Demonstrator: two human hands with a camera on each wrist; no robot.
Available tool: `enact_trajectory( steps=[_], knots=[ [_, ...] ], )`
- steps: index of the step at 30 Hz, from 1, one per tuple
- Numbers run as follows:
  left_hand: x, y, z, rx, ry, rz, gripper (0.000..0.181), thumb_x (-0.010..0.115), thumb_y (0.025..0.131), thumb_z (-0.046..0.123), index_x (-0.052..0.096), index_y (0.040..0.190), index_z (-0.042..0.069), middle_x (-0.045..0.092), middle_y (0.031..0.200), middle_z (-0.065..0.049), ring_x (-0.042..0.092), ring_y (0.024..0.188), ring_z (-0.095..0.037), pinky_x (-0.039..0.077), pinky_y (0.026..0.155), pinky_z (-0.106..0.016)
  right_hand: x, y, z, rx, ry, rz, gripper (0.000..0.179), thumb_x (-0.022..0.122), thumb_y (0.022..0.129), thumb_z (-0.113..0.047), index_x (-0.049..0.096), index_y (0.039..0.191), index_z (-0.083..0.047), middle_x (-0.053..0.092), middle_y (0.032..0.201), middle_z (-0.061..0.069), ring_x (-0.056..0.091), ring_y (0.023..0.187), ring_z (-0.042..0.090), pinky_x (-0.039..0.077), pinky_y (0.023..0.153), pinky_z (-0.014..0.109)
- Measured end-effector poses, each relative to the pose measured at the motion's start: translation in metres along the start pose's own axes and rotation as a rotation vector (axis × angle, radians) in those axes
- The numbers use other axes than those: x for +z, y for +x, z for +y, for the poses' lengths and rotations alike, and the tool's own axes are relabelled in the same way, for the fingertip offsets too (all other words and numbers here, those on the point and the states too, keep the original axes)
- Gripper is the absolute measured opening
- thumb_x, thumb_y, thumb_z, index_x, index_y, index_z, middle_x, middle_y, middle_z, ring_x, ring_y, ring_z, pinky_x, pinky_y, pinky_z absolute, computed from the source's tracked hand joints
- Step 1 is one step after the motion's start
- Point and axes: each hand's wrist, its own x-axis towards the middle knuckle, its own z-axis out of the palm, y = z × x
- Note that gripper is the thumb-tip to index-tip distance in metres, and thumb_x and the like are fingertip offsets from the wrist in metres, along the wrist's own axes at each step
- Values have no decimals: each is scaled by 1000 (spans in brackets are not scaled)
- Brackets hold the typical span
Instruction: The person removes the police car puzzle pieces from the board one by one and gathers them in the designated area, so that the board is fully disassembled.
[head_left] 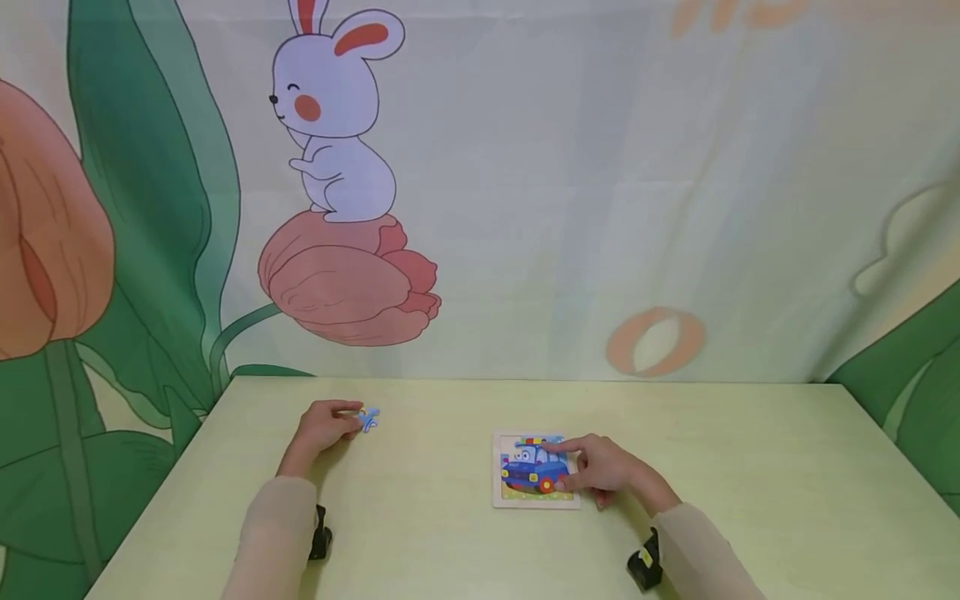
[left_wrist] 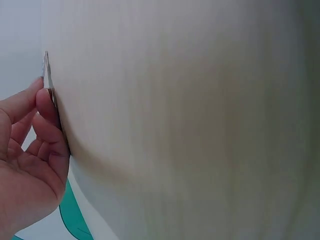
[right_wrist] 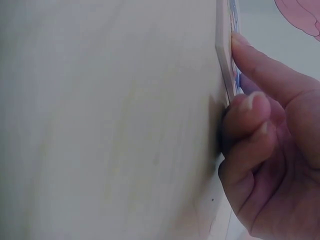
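Near the table's far left side, my left hand (head_left: 327, 425) pinches a small light-blue jigsaw puzzle piece (head_left: 368, 419) between thumb and fingers. In the left wrist view the piece (left_wrist: 46, 65) appears edge-on, close to the tabletop. Right of centre lies a square jigsaw puzzle (head_left: 517, 503) with a pale frame and a blue cartoon car. My right hand (head_left: 606, 463) rests at its right side, with index finger and thumb extended apart on the picture. In the right wrist view the thumb touches the puzzle's (right_wrist: 226, 55) face, and other fingers (right_wrist: 247, 145) bend beside its edge.
Both hands work over a pale yellow-green table (head_left: 420, 533). Behind its far edge hangs a printed backdrop (head_left: 525, 208) with a rabbit and tulips. Black wrist devices sit by the left sleeve (head_left: 273, 533) and the right sleeve (head_left: 705, 550).
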Motion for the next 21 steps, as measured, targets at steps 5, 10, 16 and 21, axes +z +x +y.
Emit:
enact_trajectory(
  steps=[5, 10, 16, 21],
  knots=[
    [0, 0, 0, 1, 23, 3, 36, 63, 83, 8, 58, 117, -3, 63, 77, -6, 54, 60, -9, 42, 55, -22, 0, 0, 0, -3, 0, -2, 55, 70, 79, -24, 52, 130, -13, 38, 44, -3, 39, 30, 9, 37, 35, 22],
    [3, -7, 5, 42, 31, 18, 38, 63, 83, 9, 57, 118, -3, 60, 84, -9, 50, 60, -9, 41, 54, -22, 0, -1, -2, -28, 0, -3, 54, 70, 80, -24, 52, 130, -11, 38, 44, -2, 39, 31, 9, 37, 35, 22],
    [19, -28, 31, 118, -61, -22, 42, 63, 85, 12, 53, 124, 0, 58, 93, -12, 50, 62, -14, 44, 54, -25, 1, -1, -2, -45, 6, -2, 55, 70, 79, -23, 52, 130, -10, 37, 47, -2, 39, 31, 10, 36, 36, 23],
    [48, -47, 59, 175, -133, -57, 41, 67, 83, 13, 56, 122, 5, 60, 95, -10, 55, 75, -16, 47, 58, -26, 0, -1, -1, -46, -1, 7, 55, 70, 79, -22, 51, 130, -11, 38, 48, -2, 39, 32, 10, 36, 36, 22]
  ],
)
